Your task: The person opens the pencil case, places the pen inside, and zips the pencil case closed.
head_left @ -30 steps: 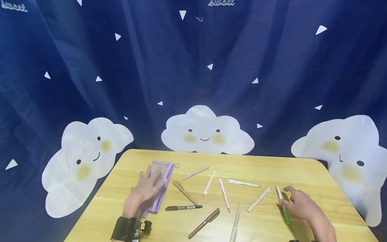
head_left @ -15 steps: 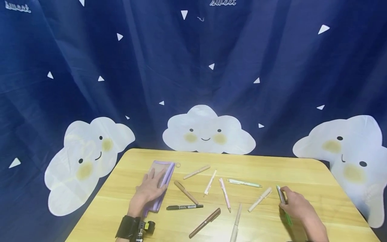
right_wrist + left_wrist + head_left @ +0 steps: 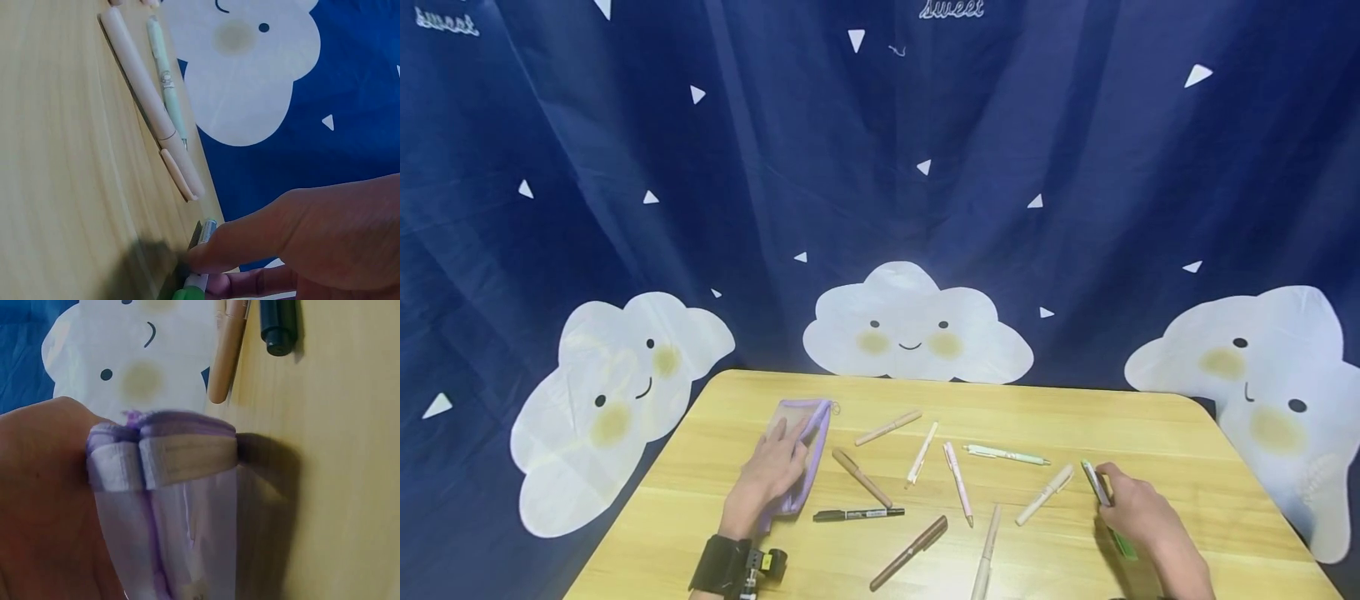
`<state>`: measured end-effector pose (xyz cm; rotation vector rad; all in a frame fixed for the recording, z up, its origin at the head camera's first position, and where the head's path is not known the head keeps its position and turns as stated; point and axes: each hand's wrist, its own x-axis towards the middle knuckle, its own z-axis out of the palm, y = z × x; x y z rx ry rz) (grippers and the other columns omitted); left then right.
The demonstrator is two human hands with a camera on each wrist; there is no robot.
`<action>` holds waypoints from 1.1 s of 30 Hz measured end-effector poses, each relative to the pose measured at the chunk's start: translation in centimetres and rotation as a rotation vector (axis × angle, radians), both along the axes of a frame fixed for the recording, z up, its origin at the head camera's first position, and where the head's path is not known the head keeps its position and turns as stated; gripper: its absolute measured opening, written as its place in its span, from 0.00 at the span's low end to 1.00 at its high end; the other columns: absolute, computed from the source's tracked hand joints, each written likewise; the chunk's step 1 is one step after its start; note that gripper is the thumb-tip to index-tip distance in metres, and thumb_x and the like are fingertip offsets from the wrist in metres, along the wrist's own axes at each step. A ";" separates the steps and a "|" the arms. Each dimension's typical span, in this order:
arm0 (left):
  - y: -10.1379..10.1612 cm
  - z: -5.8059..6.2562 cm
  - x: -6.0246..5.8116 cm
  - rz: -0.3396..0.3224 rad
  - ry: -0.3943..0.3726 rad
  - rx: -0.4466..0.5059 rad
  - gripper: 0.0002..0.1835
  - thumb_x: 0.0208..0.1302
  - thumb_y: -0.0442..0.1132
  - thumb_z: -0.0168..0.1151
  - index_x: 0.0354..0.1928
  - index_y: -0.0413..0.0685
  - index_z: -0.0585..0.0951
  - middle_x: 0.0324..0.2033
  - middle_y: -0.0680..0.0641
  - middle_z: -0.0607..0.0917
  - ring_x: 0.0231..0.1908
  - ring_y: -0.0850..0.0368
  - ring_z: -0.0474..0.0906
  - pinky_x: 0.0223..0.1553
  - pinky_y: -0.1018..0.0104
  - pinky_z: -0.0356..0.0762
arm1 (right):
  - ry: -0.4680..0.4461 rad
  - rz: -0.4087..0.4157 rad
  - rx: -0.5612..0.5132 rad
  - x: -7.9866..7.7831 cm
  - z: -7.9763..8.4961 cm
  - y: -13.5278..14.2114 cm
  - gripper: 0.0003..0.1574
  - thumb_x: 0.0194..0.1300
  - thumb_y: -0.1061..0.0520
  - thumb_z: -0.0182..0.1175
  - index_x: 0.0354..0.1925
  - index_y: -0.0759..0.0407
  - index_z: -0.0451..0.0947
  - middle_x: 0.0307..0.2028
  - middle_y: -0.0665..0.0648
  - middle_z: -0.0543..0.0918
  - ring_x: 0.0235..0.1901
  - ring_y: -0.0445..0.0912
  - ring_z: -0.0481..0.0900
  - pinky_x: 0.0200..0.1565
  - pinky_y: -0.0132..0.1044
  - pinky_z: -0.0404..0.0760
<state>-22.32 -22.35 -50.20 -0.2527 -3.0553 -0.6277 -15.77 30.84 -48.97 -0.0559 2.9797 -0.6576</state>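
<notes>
A purple-edged mesh pencil pouch (image 3: 814,467) lies on the left of the table. My left hand (image 3: 767,475) is on it and grips its upper side, with the near zip edge raised. The pouch end (image 3: 187,462) stands up from the table in the left wrist view, where the fingertips are hidden. At the right, my right hand (image 3: 1142,508) pinches a green-and-white pen (image 3: 1096,483) between thumb and fingers. The right wrist view shows the thumb across the pen (image 3: 197,284), close to the tabletop.
Several pens lie scattered between the hands: a black marker (image 3: 857,515), a dark brown pen (image 3: 910,553), a tan pen (image 3: 861,477), a pink pen (image 3: 958,483), a mint pen (image 3: 1006,454) and a beige pen (image 3: 1045,495). A blue curtain (image 3: 880,167) hangs behind the table (image 3: 1037,408).
My left hand has gone from lying spread on the pouch to lifting its edge. The right fingers have closed on the green-and-white pen.
</notes>
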 end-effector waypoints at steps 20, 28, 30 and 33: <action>0.0 0.7 -0.5 0.045 0.108 0.104 0.28 0.78 0.45 0.34 0.77 0.60 0.58 0.69 0.27 0.61 0.59 0.22 0.65 0.51 0.23 0.67 | 0.300 0.007 -0.057 -0.6 2.5 -3.5 0.31 0.59 0.64 0.61 0.61 0.68 0.71 0.27 0.56 0.83 0.17 0.43 0.71 0.15 0.37 0.69; -0.2 1.0 -0.8 0.038 0.073 0.153 0.28 0.79 0.45 0.35 0.78 0.60 0.55 0.69 0.32 0.64 0.62 0.28 0.65 0.55 0.26 0.66 | 0.322 0.035 -0.075 -1.3 3.1 -5.1 0.30 0.63 0.63 0.58 0.64 0.65 0.70 0.26 0.55 0.83 0.17 0.43 0.71 0.17 0.38 0.68; -0.3 1.1 -0.8 0.021 0.065 0.164 0.28 0.79 0.44 0.35 0.78 0.59 0.54 0.69 0.33 0.65 0.63 0.30 0.64 0.57 0.27 0.64 | 0.328 0.041 -0.076 -1.6 3.2 -5.6 0.30 0.63 0.63 0.58 0.64 0.65 0.70 0.26 0.55 0.84 0.17 0.43 0.72 0.17 0.38 0.69; -0.4 1.4 -0.8 -0.012 0.075 0.187 0.27 0.80 0.44 0.34 0.78 0.58 0.54 0.69 0.33 0.64 0.65 0.31 0.62 0.59 0.27 0.62 | 0.349 0.051 -0.084 -1.9 3.5 -6.5 0.29 0.62 0.63 0.57 0.63 0.66 0.71 0.26 0.56 0.84 0.18 0.43 0.72 0.17 0.38 0.69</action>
